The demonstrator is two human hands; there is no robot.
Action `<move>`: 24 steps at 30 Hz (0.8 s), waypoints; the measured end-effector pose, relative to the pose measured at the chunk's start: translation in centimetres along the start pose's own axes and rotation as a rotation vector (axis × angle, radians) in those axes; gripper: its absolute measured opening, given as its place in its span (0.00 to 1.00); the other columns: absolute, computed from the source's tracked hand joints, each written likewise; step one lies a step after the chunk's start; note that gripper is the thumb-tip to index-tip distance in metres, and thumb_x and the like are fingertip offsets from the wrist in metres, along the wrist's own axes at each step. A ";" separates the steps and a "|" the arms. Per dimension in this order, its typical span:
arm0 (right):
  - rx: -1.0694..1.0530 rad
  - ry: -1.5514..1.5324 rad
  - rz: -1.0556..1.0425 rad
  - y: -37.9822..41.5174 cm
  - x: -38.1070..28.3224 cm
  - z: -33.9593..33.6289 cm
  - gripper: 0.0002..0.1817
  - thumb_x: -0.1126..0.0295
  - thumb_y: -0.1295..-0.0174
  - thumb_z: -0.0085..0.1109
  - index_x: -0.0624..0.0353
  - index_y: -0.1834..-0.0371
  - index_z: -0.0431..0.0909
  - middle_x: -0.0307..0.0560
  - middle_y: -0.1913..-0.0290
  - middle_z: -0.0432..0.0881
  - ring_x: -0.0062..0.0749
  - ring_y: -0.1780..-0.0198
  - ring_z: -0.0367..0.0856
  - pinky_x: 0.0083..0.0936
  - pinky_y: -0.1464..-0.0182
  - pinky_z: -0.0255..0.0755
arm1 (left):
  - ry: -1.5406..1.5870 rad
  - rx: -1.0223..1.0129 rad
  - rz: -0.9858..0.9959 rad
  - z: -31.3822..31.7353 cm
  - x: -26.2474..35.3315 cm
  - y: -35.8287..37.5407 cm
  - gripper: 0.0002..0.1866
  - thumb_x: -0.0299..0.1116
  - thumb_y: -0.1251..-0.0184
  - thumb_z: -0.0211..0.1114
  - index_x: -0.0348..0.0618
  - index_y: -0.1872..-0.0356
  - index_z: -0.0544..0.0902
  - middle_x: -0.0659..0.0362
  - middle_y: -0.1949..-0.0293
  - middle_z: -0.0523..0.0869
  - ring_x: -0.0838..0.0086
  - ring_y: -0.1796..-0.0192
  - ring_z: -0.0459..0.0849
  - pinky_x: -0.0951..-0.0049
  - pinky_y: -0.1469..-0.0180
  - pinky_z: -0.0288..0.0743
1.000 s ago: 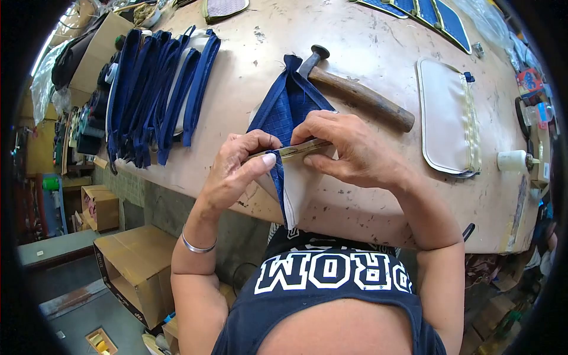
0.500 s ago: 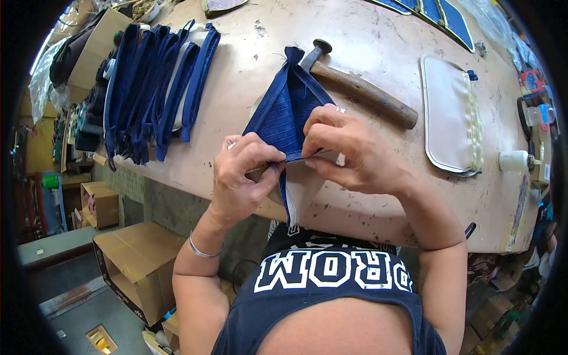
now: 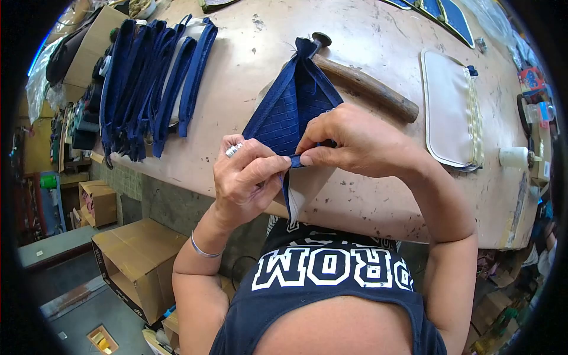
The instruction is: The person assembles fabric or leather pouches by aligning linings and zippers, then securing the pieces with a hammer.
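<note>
A dark blue woven piece (image 3: 278,118) with a pale lining and blue edging lies near the table's front edge, its gathered top end by the hammer head. My left hand (image 3: 248,177) pinches its near edge between thumb and forefinger. Close beside it, my right hand (image 3: 337,142) has thumb and fingers closed on the same edge. The two thumbs almost meet there. A narrow pale and blue strip hangs below the pinch. Behind my right hand lies a hammer (image 3: 370,89) with a wooden handle.
Several blue strips (image 3: 151,89) lie in a row at the table's left. A pale flat panel with a zipper (image 3: 447,112) is at the right, near a white spool (image 3: 513,157). Blue panels (image 3: 435,12) lie at the far edge. A cardboard box (image 3: 139,260) stands below left.
My right hand has moved left, closer to my left hand, and its fingers have drawn in on the edge. The blue piece's top end has shifted slightly right and away.
</note>
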State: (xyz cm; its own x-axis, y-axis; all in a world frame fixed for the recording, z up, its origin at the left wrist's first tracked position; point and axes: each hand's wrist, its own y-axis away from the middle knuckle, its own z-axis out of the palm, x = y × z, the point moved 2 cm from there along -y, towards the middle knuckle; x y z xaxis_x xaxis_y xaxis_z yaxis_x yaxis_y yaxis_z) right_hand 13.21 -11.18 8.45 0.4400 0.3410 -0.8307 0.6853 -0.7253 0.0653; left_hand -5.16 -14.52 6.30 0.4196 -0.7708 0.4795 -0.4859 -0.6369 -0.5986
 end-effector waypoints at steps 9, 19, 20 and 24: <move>0.115 0.171 -0.039 0.1 0.3 1.1 0.09 0.69 0.51 0.55 0.62 0.72 0.81 0.54 0.73 0.81 0.45 0.66 0.80 0.36 0.62 0.72 | 0.008 -0.087 -0.072 0.1 0.0 -0.7 0.15 0.21 0.61 0.69 0.46 0.68 0.79 0.65 0.76 0.80 0.74 0.74 0.78 0.70 0.59 0.64; 0.077 -0.066 0.057 0.4 1.3 0.6 0.07 0.70 0.49 0.56 0.62 0.72 0.80 0.52 0.77 0.79 0.39 0.73 0.77 0.33 0.67 0.69 | 0.247 -0.255 -0.297 -1.2 -1.1 -1.2 0.15 0.22 0.60 0.72 0.39 0.67 0.79 0.56 0.69 0.80 0.67 0.70 0.80 0.73 0.67 0.74; 0.054 -0.093 0.090 0.4 1.0 0.5 0.08 0.69 0.49 0.56 0.62 0.71 0.80 0.53 0.77 0.79 0.39 0.73 0.78 0.33 0.67 0.69 | 0.248 -0.253 -0.300 -1.2 -1.2 -1.0 0.15 0.21 0.60 0.72 0.39 0.67 0.79 0.55 0.69 0.80 0.68 0.70 0.81 0.74 0.68 0.74; 0.067 -0.160 0.045 0.3 1.7 1.1 0.08 0.69 0.47 0.57 0.62 0.70 0.80 0.53 0.76 0.79 0.38 0.72 0.78 0.32 0.67 0.70 | 0.117 -0.250 -0.171 -1.1 -0.6 -1.0 0.15 0.19 0.59 0.70 0.38 0.66 0.79 0.56 0.69 0.80 0.69 0.69 0.81 0.75 0.68 0.75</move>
State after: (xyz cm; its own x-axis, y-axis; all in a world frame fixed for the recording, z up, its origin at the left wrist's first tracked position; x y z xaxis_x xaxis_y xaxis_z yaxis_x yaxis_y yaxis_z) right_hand 13.53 -11.46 6.41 0.3680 0.2116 -0.9054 0.6245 -0.7777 0.0721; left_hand -5.80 -13.42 7.36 0.4275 -0.6400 0.6384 -0.5952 -0.7308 -0.3341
